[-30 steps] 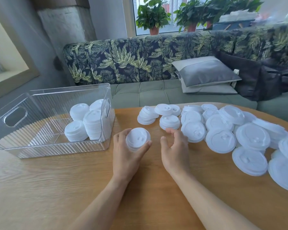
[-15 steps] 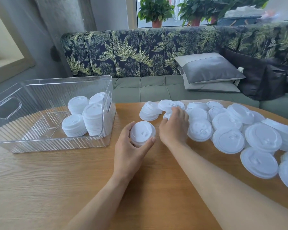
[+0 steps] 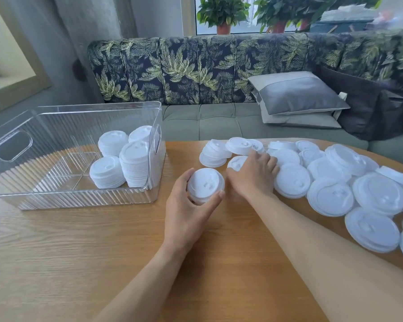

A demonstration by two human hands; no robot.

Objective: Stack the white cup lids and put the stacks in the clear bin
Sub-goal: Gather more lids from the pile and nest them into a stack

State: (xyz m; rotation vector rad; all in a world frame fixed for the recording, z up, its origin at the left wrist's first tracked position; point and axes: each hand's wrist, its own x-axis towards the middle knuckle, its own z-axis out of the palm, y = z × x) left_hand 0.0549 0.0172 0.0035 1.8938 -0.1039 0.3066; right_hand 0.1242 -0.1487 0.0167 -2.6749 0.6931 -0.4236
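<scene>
The left hand (image 3: 186, 212) cups a short stack of small lids (image 3: 206, 185) at centre frame, just above the tabletop (image 3: 79, 252). The right hand (image 3: 254, 175) lies spread on a loose small lid (image 3: 236, 161); whether it grips it cannot be told. Stacking is under way: that lid likely goes onto the held stack. The clear bin (image 3: 75, 198), left of centre, already holds four stacks (image 3: 123, 159). Larger lids (image 3: 330, 196) crowd the right.

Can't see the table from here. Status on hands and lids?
Left hand holds small lid stack. Right hand on loose lids. Four stacks in clear bin. Nothing in the way.
</scene>
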